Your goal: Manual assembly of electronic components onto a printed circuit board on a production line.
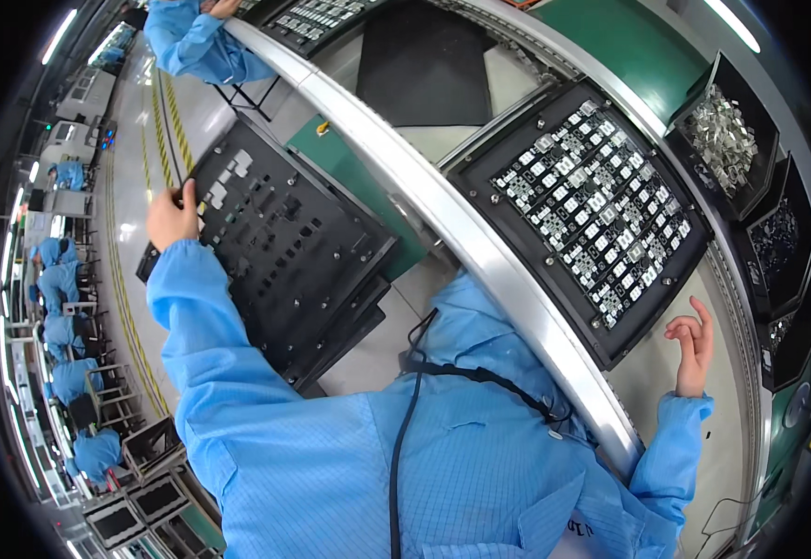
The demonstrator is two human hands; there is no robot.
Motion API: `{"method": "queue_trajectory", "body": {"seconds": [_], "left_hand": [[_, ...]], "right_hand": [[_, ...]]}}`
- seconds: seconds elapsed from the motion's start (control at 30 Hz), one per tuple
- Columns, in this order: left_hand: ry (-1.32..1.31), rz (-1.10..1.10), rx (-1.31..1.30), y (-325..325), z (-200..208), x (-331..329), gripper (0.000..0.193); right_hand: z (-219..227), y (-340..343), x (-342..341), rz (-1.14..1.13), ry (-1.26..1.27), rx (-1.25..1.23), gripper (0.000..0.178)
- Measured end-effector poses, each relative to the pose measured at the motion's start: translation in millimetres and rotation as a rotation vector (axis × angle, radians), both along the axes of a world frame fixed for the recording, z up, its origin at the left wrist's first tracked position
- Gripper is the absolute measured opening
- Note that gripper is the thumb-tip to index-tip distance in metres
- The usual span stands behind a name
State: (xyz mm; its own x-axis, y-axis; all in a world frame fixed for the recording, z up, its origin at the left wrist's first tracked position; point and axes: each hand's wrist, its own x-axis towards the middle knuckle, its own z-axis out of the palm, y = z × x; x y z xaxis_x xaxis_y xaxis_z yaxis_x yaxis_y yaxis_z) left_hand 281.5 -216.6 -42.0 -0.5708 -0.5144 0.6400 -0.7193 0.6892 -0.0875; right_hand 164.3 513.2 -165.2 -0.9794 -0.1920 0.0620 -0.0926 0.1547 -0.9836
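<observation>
At the left, my left hand (173,216) is closed at the outer edge of a black fixture tray (322,270). Some of its fingers are hidden. Small white pieces (229,177) lie in this tray near that hand, and rows of small dark parts run across its middle. My right hand (692,347) hovers beside the near right corner of a second black tray (573,312), apart from it, with the index finger stretched and the others loosely bent. That second tray sits on the conveyor line, filled with rows of small silver and white metal parts (601,210).
A silver conveyor rail (480,256) curves between the two trays. On the right stand black bins, one with a heap of shiny metal pieces (724,140), another with dark parts (780,238). A co-worker in a blue smock (196,47) sits at the far left of the line.
</observation>
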Motion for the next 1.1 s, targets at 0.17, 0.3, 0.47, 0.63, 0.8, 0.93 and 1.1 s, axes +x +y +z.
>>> {"method": "queue_trajectory", "body": {"seconds": [0.17, 0.3, 0.47, 0.63, 0.8, 0.93, 1.1], "left_hand": [[0.218, -0.419, -0.294, 60.7, 64.0, 14.5, 0.03], [0.261, -0.84, -0.355, 154.3, 115.5, 14.6, 0.028], [0.426, -1.17, -0.357, 238.8, 144.6, -18.7, 0.044], [0.558, -1.45, 0.086, 366.4, 157.3, -74.0, 0.028], [0.61, -1.898, 0.009, 435.6, 178.5, -116.9, 0.022], [0.448, -2.108, 0.167, 473.8, 186.6, -131.4, 0.026], [0.196, -2.332, 0.376, 520.7, 184.2, -147.4, 0.032]], "right_hand": [[8.5, -2.2, 9.5, -0.014, 0.036, 0.018, 0.045], [24.3, -6.3, 20.1, 0.035, 0.091, -0.042, 0.042], [72.9, -24.9, 52.9, 0.057, 0.288, 0.114, 0.048], [116.6, -35.4, 82.6, -0.133, 0.759, 0.121, 0.08], [118.9, -24.2, 110.1, -0.614, 0.625, -0.225, 0.07], [127.3, 4.8, 129.0, -0.794, 0.713, -0.374, 0.051], [125.2, 75.2, 173.9, -1.0, 0.406, -0.497, 0.042]]}}
